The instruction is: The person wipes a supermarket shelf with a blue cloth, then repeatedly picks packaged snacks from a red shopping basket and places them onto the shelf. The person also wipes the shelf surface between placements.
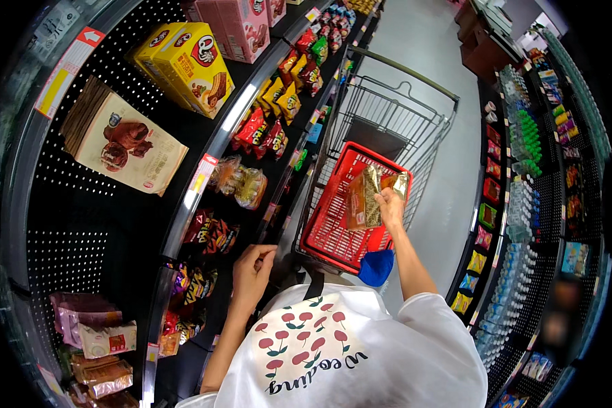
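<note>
My right hand (390,209) grips shiny brown-and-gold food packets (364,200) by their edge, over the red plastic shopping basket (317,228). The basket sits in a wire shopping cart (415,80) straight in front of me; slots in its floor show around the packets. Whether the packets touch the basket floor I cannot tell. My left hand (253,270) is beside the left shelf, its fingers curled in and nothing visible in them. A blue rounded thing (376,267) hangs at the basket's near corner.
Along the left, black perforated shelves hold a yellow snack box (196,68), a pink box (236,28), a beige packet (126,144) and several colourful snack bags (251,130). Bottled drinks (517,224) line the right shelf. Grey floor (409,30) runs past the cart.
</note>
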The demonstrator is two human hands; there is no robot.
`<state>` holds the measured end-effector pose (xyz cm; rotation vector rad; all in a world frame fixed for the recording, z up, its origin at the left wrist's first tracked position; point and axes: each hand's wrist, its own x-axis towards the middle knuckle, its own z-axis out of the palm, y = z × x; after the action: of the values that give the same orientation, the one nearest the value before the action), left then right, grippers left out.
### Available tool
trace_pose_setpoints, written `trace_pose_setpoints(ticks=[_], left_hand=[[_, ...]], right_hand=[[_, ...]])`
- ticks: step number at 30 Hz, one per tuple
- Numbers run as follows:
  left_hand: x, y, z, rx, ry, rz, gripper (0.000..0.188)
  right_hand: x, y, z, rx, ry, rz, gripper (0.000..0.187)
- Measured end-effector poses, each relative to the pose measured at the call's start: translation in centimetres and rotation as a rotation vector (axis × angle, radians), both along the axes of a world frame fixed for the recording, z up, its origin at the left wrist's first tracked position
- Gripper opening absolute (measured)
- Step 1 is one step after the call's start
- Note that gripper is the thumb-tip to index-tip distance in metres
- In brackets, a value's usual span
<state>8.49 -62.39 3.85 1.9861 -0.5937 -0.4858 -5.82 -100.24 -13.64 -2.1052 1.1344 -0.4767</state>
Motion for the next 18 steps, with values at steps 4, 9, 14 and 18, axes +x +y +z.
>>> trace_pose_setpoints(ticks=[4,9,14,18], left_hand=[[-1.3,1.8,-1.6,-0.003,-0.029,0.127,0.012],[-0.3,2.6,0.0,0.059,-0.108,0.256,0.014],[5.9,2.6,3.5,-0.034,-0.373,0.261,0.018],[9.0,4.1,7.2,-0.026,-0.519,0.452,0.024]], right_hand=[[0.2,-3.5,-7.0,0.051,0.076,-0.085,0.022],[0.0,-7.9,-16.0,0.01,0.041,-0.025,0.016],[-6.3,-16.4,-28.6,0.127,0.08,-0.156,0.012],[-1.9,-10.5,-18.1,-0.016,0.03,-0.079,0.025]])
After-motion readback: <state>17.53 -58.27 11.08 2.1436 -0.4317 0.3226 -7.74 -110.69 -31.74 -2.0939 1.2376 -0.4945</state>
